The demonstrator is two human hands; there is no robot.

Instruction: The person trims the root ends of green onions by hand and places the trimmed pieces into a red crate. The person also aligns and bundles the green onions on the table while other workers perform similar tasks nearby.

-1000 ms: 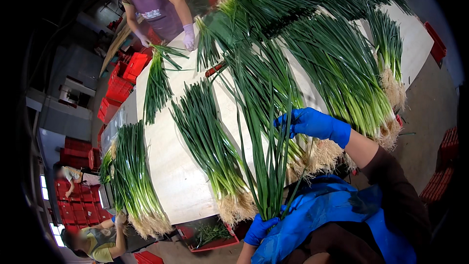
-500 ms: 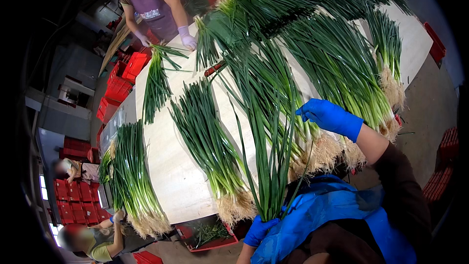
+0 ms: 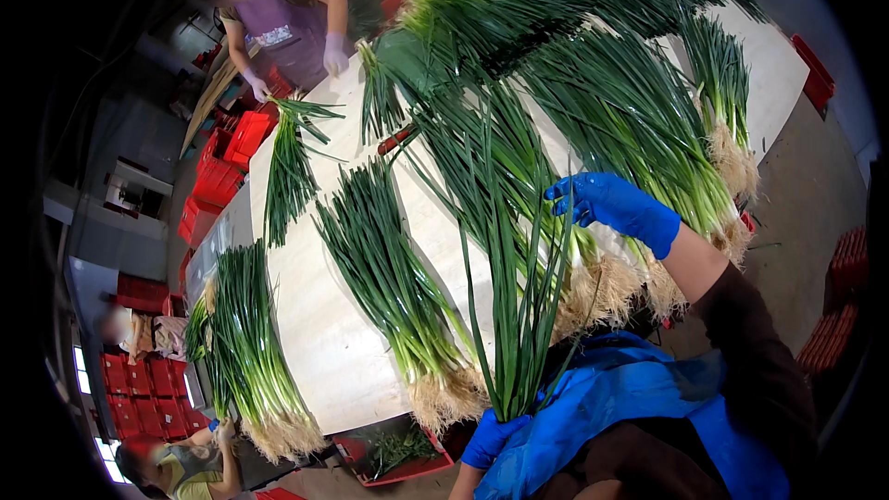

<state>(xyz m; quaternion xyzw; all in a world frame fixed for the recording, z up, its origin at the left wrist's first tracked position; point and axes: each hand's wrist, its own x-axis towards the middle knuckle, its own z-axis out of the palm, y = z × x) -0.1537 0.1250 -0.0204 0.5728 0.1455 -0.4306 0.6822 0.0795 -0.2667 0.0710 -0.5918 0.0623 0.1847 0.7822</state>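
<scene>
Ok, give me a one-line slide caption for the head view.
Left hand grips a bunch of green onions at its base, right hand at the leaves, above a table of sorted bundles.

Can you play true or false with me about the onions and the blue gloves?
1. The left hand grips a bunch of green onions at its lower end. True.
2. The right hand wears a red glove. False: its glove is blue.
3. The bundles on the white table lie with their pale roots toward the near edge. True.
4. The crates beside the table are green. False: they are red.
5. A person in a purple top stands at the far end of the table. True.
</scene>
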